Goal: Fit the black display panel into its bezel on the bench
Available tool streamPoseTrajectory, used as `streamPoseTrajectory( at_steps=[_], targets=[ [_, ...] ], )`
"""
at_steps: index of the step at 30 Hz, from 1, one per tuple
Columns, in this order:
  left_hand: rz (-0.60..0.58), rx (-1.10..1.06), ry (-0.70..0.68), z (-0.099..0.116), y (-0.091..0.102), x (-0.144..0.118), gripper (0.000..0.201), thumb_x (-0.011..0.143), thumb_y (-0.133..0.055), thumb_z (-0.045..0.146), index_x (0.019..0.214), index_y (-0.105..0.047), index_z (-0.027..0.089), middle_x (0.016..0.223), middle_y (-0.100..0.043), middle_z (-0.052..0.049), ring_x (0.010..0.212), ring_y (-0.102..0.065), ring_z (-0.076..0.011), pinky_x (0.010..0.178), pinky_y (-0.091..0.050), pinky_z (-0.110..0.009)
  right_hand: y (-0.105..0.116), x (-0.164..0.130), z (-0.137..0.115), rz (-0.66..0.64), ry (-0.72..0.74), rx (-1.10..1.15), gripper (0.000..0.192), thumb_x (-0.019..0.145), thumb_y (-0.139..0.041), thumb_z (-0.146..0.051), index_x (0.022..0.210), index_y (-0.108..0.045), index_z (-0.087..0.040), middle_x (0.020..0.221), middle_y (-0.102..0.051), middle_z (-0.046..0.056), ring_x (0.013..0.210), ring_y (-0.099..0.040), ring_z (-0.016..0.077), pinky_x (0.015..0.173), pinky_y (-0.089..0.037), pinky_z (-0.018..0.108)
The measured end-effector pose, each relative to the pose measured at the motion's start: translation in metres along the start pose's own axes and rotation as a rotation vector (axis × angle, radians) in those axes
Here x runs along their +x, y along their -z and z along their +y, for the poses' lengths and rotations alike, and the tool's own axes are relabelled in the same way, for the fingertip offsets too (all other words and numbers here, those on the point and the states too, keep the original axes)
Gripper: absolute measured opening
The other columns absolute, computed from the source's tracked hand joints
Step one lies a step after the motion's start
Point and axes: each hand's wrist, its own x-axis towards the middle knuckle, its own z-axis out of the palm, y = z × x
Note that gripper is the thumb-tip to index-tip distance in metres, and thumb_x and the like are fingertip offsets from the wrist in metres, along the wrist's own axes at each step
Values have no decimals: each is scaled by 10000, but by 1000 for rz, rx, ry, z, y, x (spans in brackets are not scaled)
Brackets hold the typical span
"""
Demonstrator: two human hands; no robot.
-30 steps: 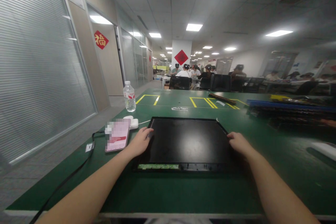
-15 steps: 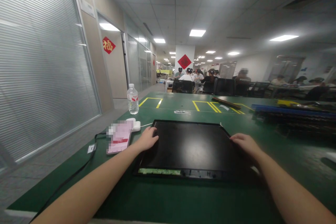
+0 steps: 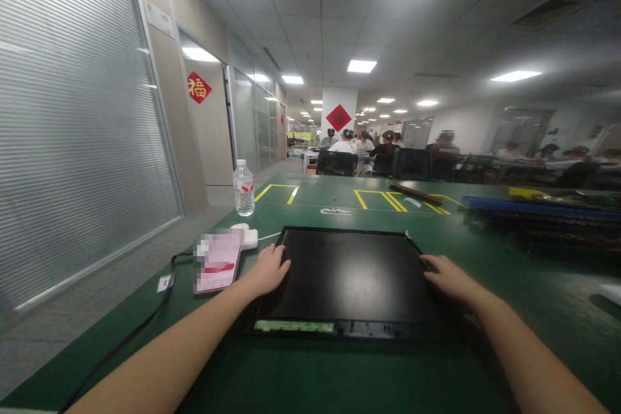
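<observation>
A black display panel [image 3: 354, 275] lies face up on the green table in front of me. Along its near edge runs a bare green circuit strip [image 3: 294, 326]. My left hand [image 3: 270, 270] grips the panel's left edge, with thumb and fingertips at the border. On the opposite side my right hand [image 3: 447, 277] holds the right edge, its fingers bent over the rim. The undersides of both grips are hidden.
A pink-screened phone [image 3: 220, 265] and a white charger [image 3: 248, 237] lie left of the panel, with a water bottle [image 3: 244, 189] behind. Dark strips with a blue bar [image 3: 533, 207] are stacked at right. A brown strip [image 3: 416, 194] lies farther back. People sit in the background.
The left hand has slid slightly nearer me along the left edge, and the right hand has shifted a little the same way. The view has tilted slightly.
</observation>
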Motion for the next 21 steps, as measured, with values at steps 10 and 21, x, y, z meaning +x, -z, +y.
streamPoseTrajectory(
  at_steps=[10,21],
  targets=[
    [-28,108,-17,9,9,-5,483,942,-407,342,1316,-552,73,1323,-587,-244,1285,-523,-331,1107,-363,-428,-1,0,2,0,21,-28,473,814,-604,-221,1272,-692,-137,1313,-625,160,1217,-599,251,1048,-422,280],
    [-43,99,-22,9,12,-7,453,949,-406,348,1295,-571,109,1315,-602,-211,1280,-525,-323,1102,-368,-431,3,-3,-1,-40,12,-67,475,846,-578,-224,1307,-671,-153,1326,-607,154,1208,-599,244,1057,-410,282]
  ],
)
